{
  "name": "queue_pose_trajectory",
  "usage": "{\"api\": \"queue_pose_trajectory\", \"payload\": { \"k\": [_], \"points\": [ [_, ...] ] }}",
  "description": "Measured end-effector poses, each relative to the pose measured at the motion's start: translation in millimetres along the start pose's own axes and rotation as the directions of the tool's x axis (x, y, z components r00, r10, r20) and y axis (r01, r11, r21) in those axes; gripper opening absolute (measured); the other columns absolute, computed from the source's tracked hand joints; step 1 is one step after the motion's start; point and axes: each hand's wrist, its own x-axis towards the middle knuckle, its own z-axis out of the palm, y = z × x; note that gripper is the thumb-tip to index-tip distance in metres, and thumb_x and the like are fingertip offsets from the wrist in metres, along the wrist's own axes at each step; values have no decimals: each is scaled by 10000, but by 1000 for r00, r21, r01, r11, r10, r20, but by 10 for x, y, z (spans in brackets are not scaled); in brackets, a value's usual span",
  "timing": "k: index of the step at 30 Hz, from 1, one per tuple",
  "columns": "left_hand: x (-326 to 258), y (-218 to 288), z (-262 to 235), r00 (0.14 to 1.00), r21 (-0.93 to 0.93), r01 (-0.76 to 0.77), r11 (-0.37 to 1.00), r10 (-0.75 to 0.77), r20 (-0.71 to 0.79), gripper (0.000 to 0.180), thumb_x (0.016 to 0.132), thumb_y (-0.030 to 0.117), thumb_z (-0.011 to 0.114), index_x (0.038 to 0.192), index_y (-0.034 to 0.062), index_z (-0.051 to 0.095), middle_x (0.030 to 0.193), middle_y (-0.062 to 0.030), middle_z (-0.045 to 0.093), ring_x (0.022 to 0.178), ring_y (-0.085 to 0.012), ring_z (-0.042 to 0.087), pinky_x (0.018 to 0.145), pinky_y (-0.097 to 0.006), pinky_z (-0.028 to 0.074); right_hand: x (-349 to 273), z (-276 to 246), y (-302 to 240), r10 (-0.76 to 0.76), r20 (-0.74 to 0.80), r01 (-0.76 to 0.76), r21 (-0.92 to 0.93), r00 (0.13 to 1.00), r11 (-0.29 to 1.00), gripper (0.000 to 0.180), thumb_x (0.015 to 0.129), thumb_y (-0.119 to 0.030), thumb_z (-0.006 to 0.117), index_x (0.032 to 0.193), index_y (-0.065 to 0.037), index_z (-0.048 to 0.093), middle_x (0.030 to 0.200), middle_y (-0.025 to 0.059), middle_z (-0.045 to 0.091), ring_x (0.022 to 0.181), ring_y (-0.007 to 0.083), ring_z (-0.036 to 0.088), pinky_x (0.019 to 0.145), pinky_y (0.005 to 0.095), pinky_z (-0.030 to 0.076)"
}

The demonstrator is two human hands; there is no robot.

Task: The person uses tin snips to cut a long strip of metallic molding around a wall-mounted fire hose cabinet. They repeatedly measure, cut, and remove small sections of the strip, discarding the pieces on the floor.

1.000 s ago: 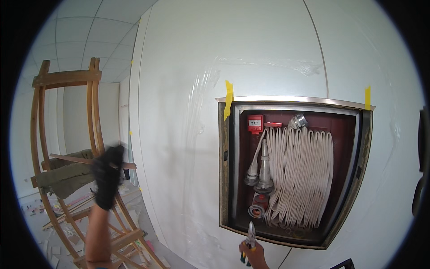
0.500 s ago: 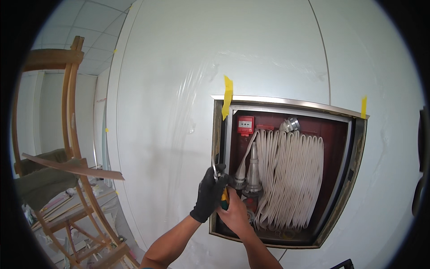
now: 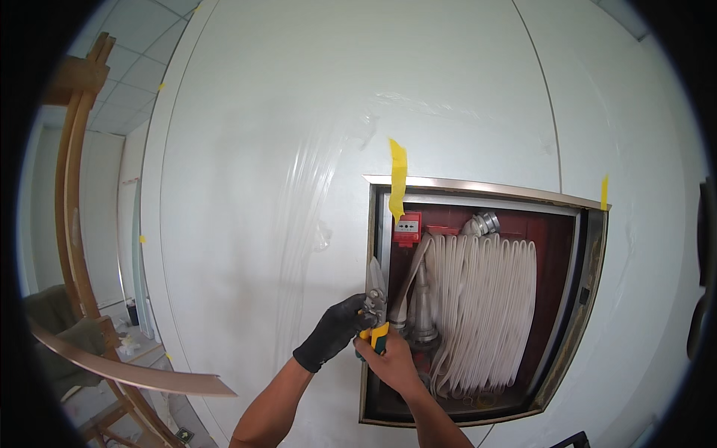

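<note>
Bare right hand (image 3: pixel 392 358) grips one pair of yellow-and-green-handled metal snips (image 3: pixel 376 313), blades up along left edge of the steel-framed recessed hose cabinet (image 3: pixel 485 188). Black-gloved left hand (image 3: pixel 340 328) closed around the snips' pivot. Best to steady the blades against the frame. Two yellow tape strips (image 3: pixel 398 179), one coiled white hose (image 3: pixel 485 299).

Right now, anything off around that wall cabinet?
Yes. The clear plastic film on the white wall hangs wrinkled and loose left of the recessed red hose cabinet, and a long curved metal strip sticks out unattached at lower left.
</note>
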Motion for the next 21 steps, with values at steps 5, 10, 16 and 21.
{"api": "queue_pose_trajectory", "payload": {
  "k": [5, 10, 16, 21],
  "points": [
    [166, -71, -96, 995, -121, -100, 988, 99, -15, 384, 1015, 277, 588, 1316, 40, 559, 1128, 18, 601, 1029, -78, 543, 931, -260, 447, 222, -60, -58, 159, 192, -184, 121, 968, 975, 264, 907, -240, 696, 912, 8, 607, 733, 73, 661, 652, 193, 651, 629, 309, 503],
    [354, -52, -69, 983, -100, -167, 981, 158, -96, 338, 1050, 309, 516, 1231, 36, 594, 998, 20, 606, 906, -65, 548, 821, -243, 463, 367, -116, -97, 228, 322, -300, 192, 919, 935, 200, 917, -189, 673, 901, 2, 616, 741, 45, 676, 676, 120, 647, 645, 273, 504],
    [492, -143, -109, 978, -156, -172, 973, 149, -148, 354, 1063, 346, 470, 1164, 40, 617, 889, 33, 596, 778, -47, 523, 703, -218, 455, 508, -166, -83, 237, 393, -296, 97, 889, 950, 194, 928, -184, 671, 926, 4, 624, 735, 36, 672, 696, 113, 654, 654, 257, 498],
    [554, -134, -89, 973, -176, -221, 959, 205, -106, 371, 1063, 356, 465, 1204, 43, 608, 953, 17, 621, 847, -58, 561, 763, -222, 476, 423, -57, -60, 251, 244, -315, 277, 937, 908, 187, 948, -181, 668, 959, 3, 634, 788, 59, 665, 712, 114, 667, 686, 270, 522]
  ]
}}
